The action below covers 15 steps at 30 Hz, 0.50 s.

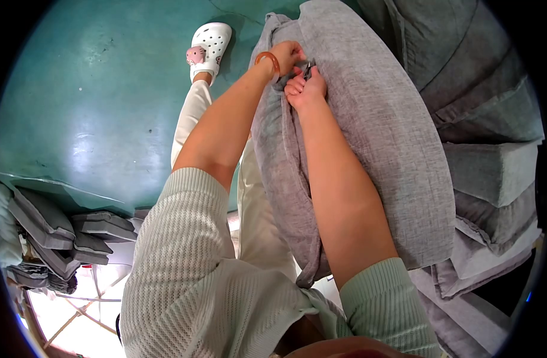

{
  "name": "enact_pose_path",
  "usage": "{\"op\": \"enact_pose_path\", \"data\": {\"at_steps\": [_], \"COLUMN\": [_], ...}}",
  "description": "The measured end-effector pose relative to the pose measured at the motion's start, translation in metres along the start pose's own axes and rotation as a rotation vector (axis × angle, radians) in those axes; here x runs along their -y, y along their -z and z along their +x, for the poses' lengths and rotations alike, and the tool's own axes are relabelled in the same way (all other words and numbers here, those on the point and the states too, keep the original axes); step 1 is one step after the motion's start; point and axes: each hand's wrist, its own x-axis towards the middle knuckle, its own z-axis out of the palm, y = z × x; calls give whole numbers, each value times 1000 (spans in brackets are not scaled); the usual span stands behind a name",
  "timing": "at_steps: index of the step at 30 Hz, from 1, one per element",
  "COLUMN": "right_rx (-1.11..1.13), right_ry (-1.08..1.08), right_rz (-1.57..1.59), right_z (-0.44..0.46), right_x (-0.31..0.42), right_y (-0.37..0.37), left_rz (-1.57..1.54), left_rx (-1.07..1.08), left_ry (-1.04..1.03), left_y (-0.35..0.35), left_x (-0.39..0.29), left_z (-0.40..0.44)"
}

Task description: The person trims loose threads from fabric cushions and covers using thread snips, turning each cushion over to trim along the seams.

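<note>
A large grey cushion (380,131) in a woven fabric cover stands in front of me, with a folded seam edge (294,161) running down its left side. My right hand (307,88) is closed around a small dark metal tool (309,68), whose tip shows above the thumb; its exact kind is too small to tell. Just above it, my left hand (288,56), with an amber-coloured bracelet (268,58) at the wrist, has its fingers pinched together close to the cushion's seam. What those fingertips hold is too small to make out.
Dark grey cushions (464,71) and lighter grey blocks (494,170) are piled on the right. More grey cushion pieces (47,224) lie at the lower left. My foot in a white clog (214,45) rests on the green floor (106,89).
</note>
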Motion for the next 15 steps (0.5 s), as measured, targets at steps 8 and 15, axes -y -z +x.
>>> {"op": "enact_pose_path", "data": {"at_steps": [8,15], "right_rx": [-30,7], "right_ry": [28,40], "right_rz": [53,10], "right_z": [14,2], "right_x": [-1,-8], "right_y": [1,-1], "left_rz": [-152,-605], "left_rx": [38,-227], "left_ry": [59,217], "left_y": [-6,-1], "left_x": [4,6], "left_z": [0,2]}}
